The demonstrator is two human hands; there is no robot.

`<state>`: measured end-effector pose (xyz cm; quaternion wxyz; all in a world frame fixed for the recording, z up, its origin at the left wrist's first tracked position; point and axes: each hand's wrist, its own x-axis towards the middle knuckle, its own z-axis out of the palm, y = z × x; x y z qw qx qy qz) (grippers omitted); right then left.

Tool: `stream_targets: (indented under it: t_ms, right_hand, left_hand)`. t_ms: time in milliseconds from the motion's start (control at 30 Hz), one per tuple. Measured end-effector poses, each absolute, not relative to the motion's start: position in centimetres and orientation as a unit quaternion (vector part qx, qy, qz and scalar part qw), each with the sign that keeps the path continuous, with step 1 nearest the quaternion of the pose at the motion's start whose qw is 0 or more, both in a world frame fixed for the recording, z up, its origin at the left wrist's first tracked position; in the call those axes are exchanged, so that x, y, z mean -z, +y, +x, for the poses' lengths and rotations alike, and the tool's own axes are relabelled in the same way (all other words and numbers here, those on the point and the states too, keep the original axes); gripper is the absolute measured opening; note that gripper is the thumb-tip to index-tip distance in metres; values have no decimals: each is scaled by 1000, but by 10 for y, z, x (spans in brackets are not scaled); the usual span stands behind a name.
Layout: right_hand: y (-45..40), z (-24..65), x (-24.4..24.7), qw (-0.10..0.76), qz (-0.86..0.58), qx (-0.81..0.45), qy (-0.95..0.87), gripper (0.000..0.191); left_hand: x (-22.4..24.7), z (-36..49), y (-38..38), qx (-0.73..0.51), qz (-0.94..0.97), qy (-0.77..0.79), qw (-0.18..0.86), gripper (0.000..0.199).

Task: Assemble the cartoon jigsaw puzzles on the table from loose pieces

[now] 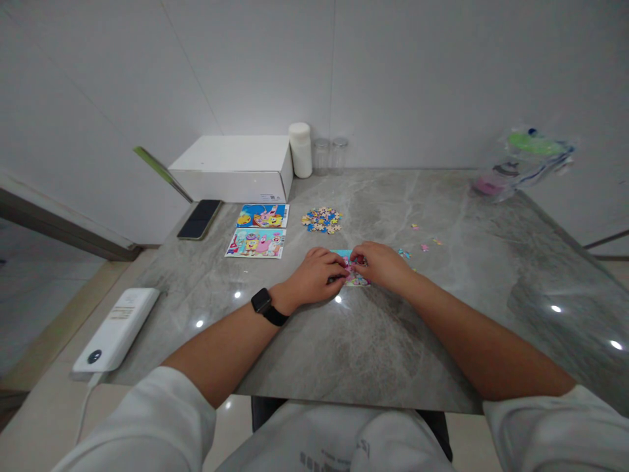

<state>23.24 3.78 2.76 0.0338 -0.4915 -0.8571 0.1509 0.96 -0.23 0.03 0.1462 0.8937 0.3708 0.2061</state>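
A: Front edge first?

B: Grey marbled worktop, running up to the jigsaw patch. Patch is our landmark.

A: Hands?

B: Left hand at the patch's left side, fingers bent over it. Right hand at its right side, thumb and fingertips drawn in. Contact hidden; cannot tell whether either is pinching a piece.

A: Step?

B: Fitting or pressing a piece, I judge. Patch lies flat on the worktop, beneath both hands' fingers; how much is built, can't tell.

A: Next move calls for what?

B: Left hand steadying, right hand lining up the edge and pressing lightly. After that, a matching piece.

A: Source?

B: Stray pieces, just right of the patch, look handiest.

A: Farther out?

B: Two picture cards, beyond the patch and left; probably guides. Heap of pieces, beyond the patch, slightly left; sorting it by colour would help. White box, well beyond the patch, leftward.
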Motion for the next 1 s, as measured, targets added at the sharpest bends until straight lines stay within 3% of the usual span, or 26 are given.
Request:
stream_targets:
  t_ms: [667,1000]
  right_hand:
    - [19,226,-38,-29,-488,-57,-871,25]
    - [23,229,-33,-1,-494,-82,-866,23]
  left_hand:
    - [-4,11,-3,-205,895,370,142,23]
    - [-7,11,-4,-199,900,364,131,23]
